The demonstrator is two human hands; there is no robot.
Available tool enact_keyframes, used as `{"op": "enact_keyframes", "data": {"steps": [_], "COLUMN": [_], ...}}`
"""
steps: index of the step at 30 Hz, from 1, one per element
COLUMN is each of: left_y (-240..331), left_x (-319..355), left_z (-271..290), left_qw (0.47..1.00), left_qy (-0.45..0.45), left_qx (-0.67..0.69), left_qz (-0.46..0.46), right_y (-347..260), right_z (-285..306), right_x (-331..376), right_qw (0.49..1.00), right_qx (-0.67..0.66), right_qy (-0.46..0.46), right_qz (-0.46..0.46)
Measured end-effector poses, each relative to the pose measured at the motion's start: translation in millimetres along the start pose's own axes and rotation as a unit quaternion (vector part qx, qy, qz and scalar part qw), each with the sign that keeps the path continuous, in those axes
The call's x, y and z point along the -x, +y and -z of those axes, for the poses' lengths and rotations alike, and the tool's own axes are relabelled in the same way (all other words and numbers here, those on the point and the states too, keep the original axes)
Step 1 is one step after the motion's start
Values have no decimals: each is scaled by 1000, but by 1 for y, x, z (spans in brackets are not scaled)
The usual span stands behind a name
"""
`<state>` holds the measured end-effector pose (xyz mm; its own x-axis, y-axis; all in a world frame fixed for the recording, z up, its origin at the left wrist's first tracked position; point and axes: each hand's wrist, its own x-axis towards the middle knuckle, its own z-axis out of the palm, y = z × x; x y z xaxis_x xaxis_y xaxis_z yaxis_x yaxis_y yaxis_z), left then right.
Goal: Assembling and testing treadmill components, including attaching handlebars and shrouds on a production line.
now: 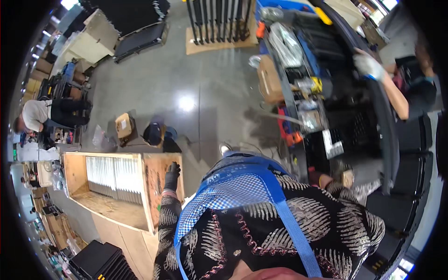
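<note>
My left hand (172,178), in a dark glove, rests at the end panel of a wooden crate (161,186). Its fingers point away from me and look stretched out, with nothing seen in them. On the other side, my right hand (314,177) is low beside the dark workbench (305,140), partly lost in shadow; its fingers cannot be made out. A co-worker's gloved hand (368,65) grips the edge of a long black panel (385,126) standing over the bench.
Tools, plastic-wrapped parts and a cardboard box (270,79) crowd the bench. A small carton (124,126) and a dark bin (154,134) sit on the floor past the crate. Black stacked cases (100,261) stand near left. Another person (51,114) bends over at far left.
</note>
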<state>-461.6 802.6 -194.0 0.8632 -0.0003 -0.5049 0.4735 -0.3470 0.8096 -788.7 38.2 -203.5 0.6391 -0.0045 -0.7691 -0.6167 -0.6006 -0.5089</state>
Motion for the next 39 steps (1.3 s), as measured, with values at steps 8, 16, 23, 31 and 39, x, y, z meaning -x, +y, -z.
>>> {"op": "enact_keyframes", "data": {"steps": [8, 16, 23, 31, 39], "left_y": [2, 88, 168, 360, 429], "left_x": [-118, -221, -399, -561, -653], "left_z": [47, 50, 129, 170, 178], "left_qw": [848, 897, 862, 929, 942], "left_qy": [-72, -203, -176, -60, -98], "left_qx": [-471, -393, -464, -351, -296], "left_qz": [-230, -9, -102, -98, -122], "right_y": [-246, -613, -810, -950, -1121], "right_z": [178, 247, 229, 300, 436], "right_x": [-114, -216, -362, -465, -572], "right_qw": [857, 819, 825, 781, 818], "right_qx": [349, -305, -284, -496, -205], "right_qy": [353, 361, 256, 146, 318], "right_qz": [-143, 327, 416, 350, 433]}}
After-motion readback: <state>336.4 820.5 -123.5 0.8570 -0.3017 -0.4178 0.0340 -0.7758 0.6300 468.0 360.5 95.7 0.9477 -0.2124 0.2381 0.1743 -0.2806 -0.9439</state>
